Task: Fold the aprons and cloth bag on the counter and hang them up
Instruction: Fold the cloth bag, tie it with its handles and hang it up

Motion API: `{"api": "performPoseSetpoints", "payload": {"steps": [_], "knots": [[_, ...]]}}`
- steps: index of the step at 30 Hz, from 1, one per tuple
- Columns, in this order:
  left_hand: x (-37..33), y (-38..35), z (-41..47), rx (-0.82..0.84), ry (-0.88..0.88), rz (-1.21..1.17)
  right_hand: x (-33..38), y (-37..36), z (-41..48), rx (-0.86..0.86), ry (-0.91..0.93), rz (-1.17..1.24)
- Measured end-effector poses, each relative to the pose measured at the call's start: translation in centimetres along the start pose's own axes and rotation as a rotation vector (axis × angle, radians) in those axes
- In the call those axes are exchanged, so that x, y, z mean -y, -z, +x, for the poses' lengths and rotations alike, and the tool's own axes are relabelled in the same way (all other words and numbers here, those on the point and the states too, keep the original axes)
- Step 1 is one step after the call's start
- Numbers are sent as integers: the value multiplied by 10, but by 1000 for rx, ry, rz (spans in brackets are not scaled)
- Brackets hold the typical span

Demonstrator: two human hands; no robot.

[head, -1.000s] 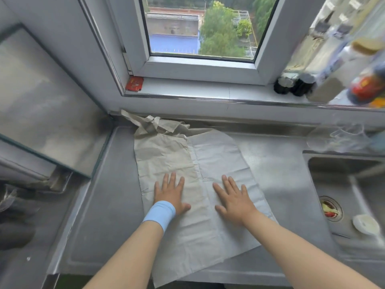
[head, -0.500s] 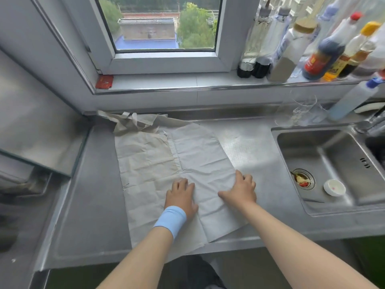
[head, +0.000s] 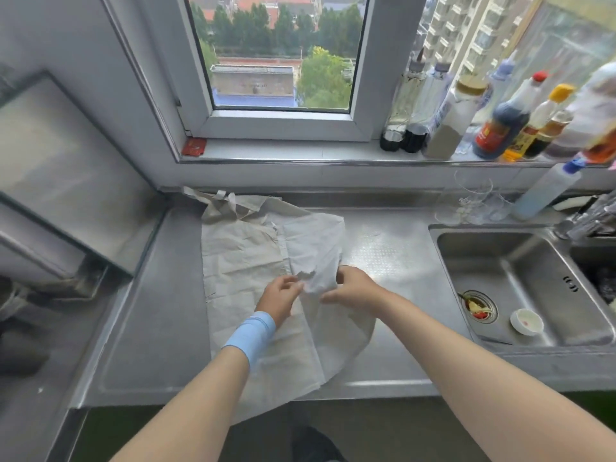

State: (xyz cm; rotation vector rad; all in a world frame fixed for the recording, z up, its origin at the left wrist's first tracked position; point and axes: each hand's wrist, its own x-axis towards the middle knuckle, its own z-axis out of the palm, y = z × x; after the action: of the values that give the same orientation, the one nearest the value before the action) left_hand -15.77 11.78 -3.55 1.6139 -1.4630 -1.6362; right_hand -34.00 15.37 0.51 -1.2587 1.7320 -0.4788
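Hard to tell: which piece is an apron and which is the bag, honestly no idea. The straps [head: 221, 203] bunched up at the back wall could belong to either.
Hidden: the near end of the beige cloth [head: 240, 258] goes under the left forearm and hangs over the front edge of the worktop [head: 160, 311]. Some fingertips of the right hand [head: 355, 288] are tucked behind fabric.
Cut off: the bottles [head: 500, 128] on the sill blur and run out of frame at the right. The tilted glass panel [head: 50, 181] on the left is only partly in view.
Left grip: the left hand [head: 281, 300], with a blue wristband [head: 251, 335], has its fingers curled and pinches the crumpled near edge of the lighter cloth [head: 315, 258].
Right grip: closed on the same cloth's right side, just beside the left hand.
Lighter cloth: near end is lifted and bunched between the hands, far end lies on the beige one.
Beige cloth: flat on the worktop, left of middle.
Worktop: stainless steel, with a dimpled patch right of the cloths. Clear glasses [head: 473, 198] and a blue-capped squeeze bottle [head: 546, 191] stand at the back.
Sink [head: 533, 271]: on the right, with a small white dish [head: 526, 322] near the drain strainer [head: 478, 306], which holds food scraps.
Sill: a red packet [head: 192, 147] in the left corner.
Window [head: 280, 55]: trees and buildings outside.
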Motion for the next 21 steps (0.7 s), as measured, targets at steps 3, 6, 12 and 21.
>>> {"api": "performPoseSetpoints", "payload": {"steps": [3,6,12,21], "knots": [[-23,34,-15,10,176,-353,39,-26,1,114,259,-219],[-23,72,-29,7,272,-360,63,-64,1,385,279,-243],[34,110,-38,-97,359,124,57,-120,18,307,143,-175],[76,131,-22,-176,444,795,26,-139,47,298,167,-693]]}}
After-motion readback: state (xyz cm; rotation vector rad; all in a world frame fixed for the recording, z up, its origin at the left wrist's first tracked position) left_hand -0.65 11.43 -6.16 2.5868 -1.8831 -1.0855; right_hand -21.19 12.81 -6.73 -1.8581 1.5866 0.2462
